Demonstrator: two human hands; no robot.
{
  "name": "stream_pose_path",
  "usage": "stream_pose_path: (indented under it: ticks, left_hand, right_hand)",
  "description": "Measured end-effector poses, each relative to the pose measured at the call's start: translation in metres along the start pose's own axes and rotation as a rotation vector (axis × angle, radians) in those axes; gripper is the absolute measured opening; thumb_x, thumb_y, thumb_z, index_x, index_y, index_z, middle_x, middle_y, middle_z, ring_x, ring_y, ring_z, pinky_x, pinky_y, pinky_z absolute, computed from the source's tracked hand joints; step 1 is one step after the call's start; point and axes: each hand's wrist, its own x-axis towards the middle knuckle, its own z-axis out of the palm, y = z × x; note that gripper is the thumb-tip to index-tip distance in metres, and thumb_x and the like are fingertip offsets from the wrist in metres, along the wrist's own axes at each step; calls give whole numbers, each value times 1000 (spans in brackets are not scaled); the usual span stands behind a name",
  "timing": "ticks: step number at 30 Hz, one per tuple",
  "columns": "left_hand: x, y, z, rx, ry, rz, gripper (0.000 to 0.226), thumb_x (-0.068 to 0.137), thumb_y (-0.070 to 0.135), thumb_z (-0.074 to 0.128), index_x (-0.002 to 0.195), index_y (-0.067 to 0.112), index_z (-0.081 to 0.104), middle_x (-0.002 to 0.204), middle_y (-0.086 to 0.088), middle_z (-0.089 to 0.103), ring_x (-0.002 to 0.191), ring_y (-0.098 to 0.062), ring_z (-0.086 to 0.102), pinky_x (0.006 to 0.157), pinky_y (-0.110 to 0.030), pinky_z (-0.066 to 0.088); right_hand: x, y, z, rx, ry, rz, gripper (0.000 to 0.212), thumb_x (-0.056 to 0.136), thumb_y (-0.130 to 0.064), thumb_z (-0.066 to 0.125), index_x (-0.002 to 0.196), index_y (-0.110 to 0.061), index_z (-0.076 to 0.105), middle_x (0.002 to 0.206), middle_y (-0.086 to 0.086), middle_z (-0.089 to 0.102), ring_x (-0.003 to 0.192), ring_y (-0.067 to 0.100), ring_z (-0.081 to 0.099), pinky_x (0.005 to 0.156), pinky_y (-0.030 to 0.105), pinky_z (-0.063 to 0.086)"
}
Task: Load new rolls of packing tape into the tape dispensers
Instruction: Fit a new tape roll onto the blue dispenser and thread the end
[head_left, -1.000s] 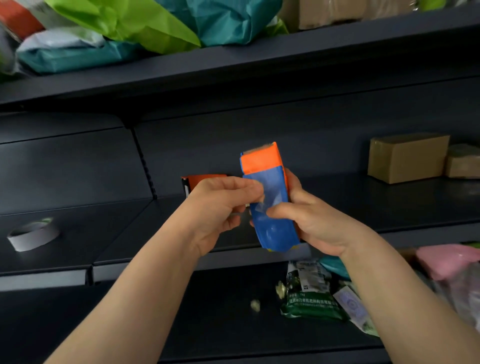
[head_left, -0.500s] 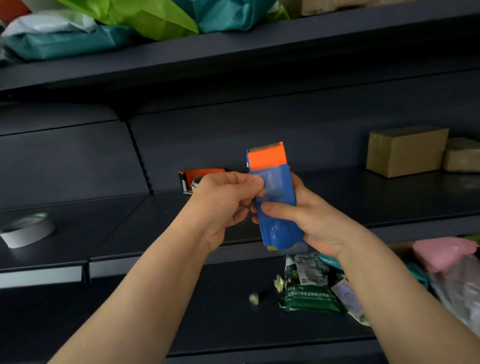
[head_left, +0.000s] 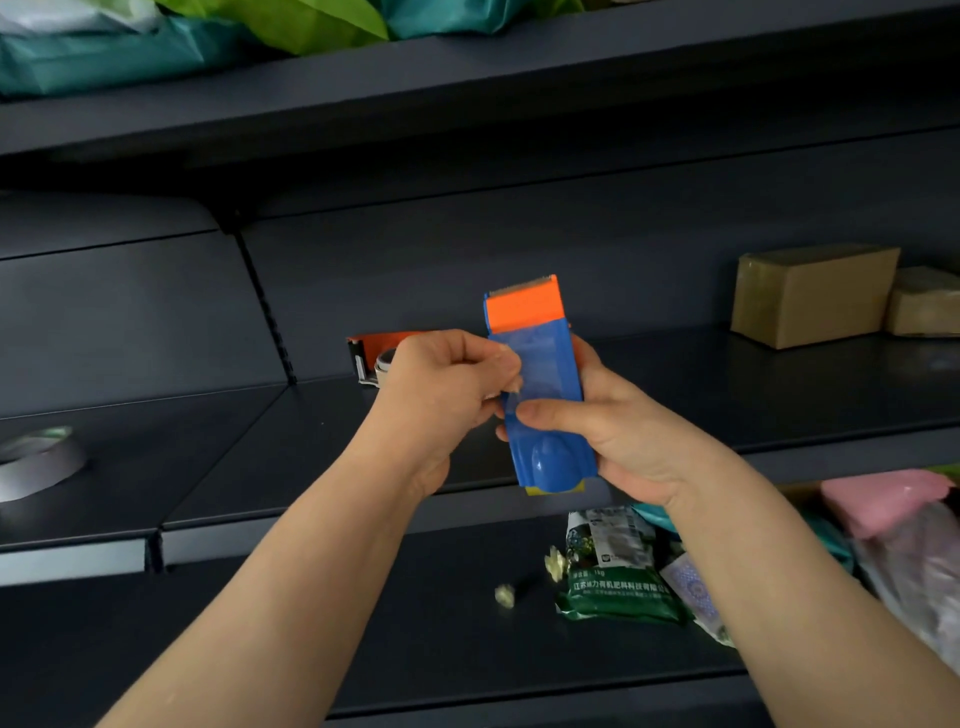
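A blue tape dispenser (head_left: 545, 415) with an orange top and a serrated blade stands upright in front of the shelves. My right hand (head_left: 613, 431) grips its right side, thumb across the front. My left hand (head_left: 447, 395) pinches a clear strip of tape (head_left: 511, 384) at the dispenser's left edge. Behind my left hand, a second orange dispenser (head_left: 379, 353) lies on the middle shelf, partly hidden. A roll of tape (head_left: 36, 462) lies flat on the shelf at the far left.
Two cardboard boxes (head_left: 810, 293) stand at the right of the dark middle shelf (head_left: 727, 395). The lower shelf holds a green packet (head_left: 613, 577), small crumpled scraps (head_left: 504, 595) and pink and clear bags (head_left: 893, 509). Green and teal bags (head_left: 291, 26) fill the top shelf.
Both hands and the blue dispenser have drifted slightly right and stay at about the same height. The left hand's pinch sits a little lower on the dispenser's left edge.
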Motion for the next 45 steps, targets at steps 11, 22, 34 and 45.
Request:
stream_pose_path:
  ticks: [11, 22, 34, 45]
  left_hand:
    - [10, -2, -8, 89, -16, -9, 15, 91, 4, 61, 78, 9, 64, 73, -3, 65, 55, -3, 59, 52, -14, 49]
    - [13, 9, -11, 55, -145, -86, 14, 92, 14, 59, 81, 11, 67, 69, -2, 60, 50, -4, 51, 62, -25, 39]
    - [13, 11, -9, -16, -112, -81, 15, 91, 17, 62, 78, 13, 68, 57, 5, 51, 44, -1, 46, 55, -20, 40]
    - [10, 0, 2, 145, -24, 64, 16, 90, 6, 63, 79, -5, 64, 57, -6, 59, 35, -2, 47, 39, -14, 41]
  right_hand:
    - [6, -1, -1, -79, 12, 18, 70, 87, 7, 63, 140, -27, 32, 108, 7, 69, 92, 22, 72, 81, 32, 57]
    - [12, -1, 1, 194, 143, 83, 57, 79, -28, 67, 132, -16, 52, 93, 9, 74, 79, 29, 71, 79, 44, 58]
    - [9, 1, 1, 181, 111, 61, 44, 90, -14, 63, 132, -15, 52, 96, 11, 73, 83, 29, 71, 83, 43, 58]
    - [12, 0, 0, 268, 94, 100, 63, 84, -62, 49, 121, -15, 67, 107, 16, 73, 92, 31, 69, 98, 52, 51]
